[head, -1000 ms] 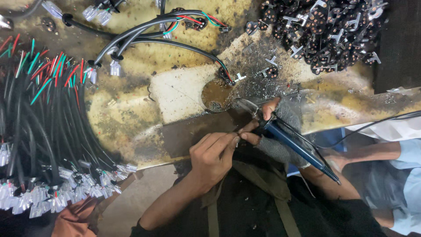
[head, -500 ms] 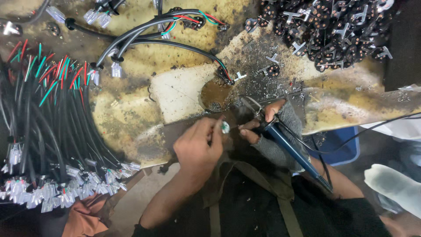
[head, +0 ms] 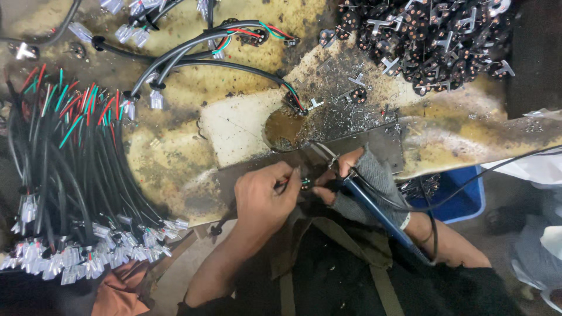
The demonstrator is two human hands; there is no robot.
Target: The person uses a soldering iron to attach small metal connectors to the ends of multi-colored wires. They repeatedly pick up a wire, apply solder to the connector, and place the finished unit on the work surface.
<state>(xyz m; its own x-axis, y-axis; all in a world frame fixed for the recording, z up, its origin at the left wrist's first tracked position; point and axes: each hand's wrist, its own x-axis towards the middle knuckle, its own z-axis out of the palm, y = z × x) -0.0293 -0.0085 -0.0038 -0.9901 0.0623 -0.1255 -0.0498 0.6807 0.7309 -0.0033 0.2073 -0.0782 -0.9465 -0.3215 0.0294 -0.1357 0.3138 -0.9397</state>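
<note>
Soldering at the bench's near edge

Your left hand [head: 263, 199] pinches a small connector [head: 305, 185] at the bench's [head: 175, 146] near edge; your right hand [head: 357, 181] grips the soldering iron [head: 374, 208]. Its tip sits close to your fingertips: a slip could burn them or bridge pins.

Left hand [head: 263, 199] pinches small connector [head: 304, 185] beside soldering iron [head: 374, 210].

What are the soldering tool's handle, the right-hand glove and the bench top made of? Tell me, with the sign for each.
Soldering tool: the blue handle looks like smooth moulded plastic, with a faint sheen.
Glove on the right hand: grey knitted fabric, fingerless by the look; the ribbed weave shows.
Bench top: unclear under yellow-brown stains and burn marks; the grey plate near the hands looks like dull metal.
</note>
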